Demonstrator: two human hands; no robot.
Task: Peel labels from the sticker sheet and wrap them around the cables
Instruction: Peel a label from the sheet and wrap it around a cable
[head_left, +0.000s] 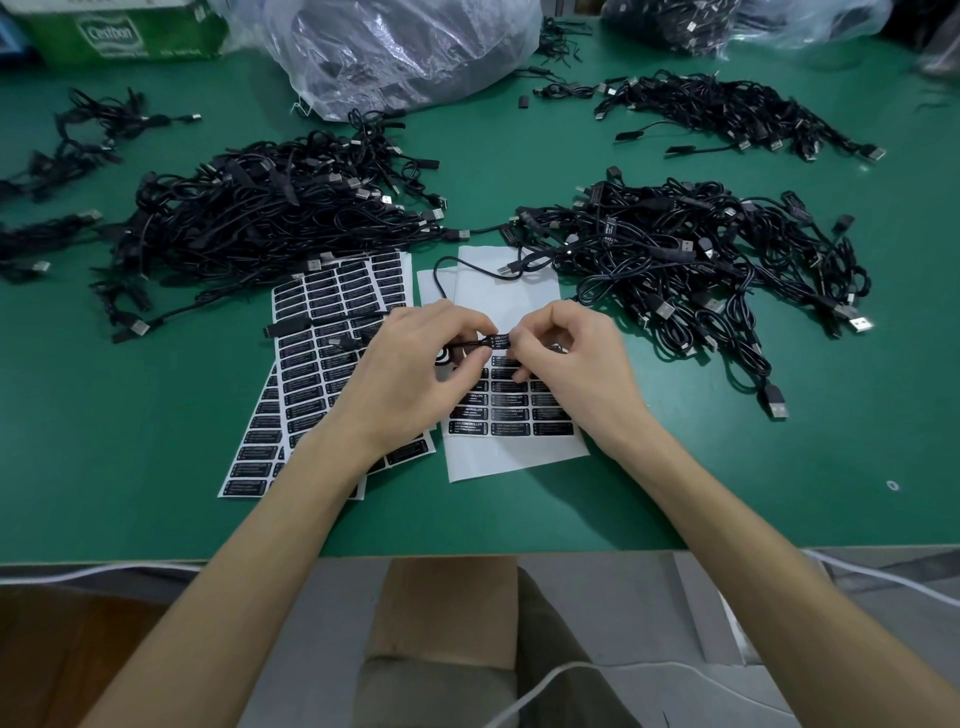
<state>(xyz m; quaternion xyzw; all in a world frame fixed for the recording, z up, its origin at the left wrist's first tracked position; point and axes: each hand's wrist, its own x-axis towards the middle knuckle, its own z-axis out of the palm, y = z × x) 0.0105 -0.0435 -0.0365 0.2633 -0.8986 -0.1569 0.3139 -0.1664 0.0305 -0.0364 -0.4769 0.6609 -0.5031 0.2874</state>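
My left hand (415, 364) and right hand (566, 358) both pinch one cable (498, 340) over sticker sheets (514, 415) near the front edge of the green table (156, 493); cable piles (270, 218) lie behind.

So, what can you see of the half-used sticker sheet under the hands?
The sticker sheet is white backing paper lying flat on the green table. Its upper part is bare; rows of black labels with white print remain below. A black cable crosses its top; the left hand and right hand work over its middle.
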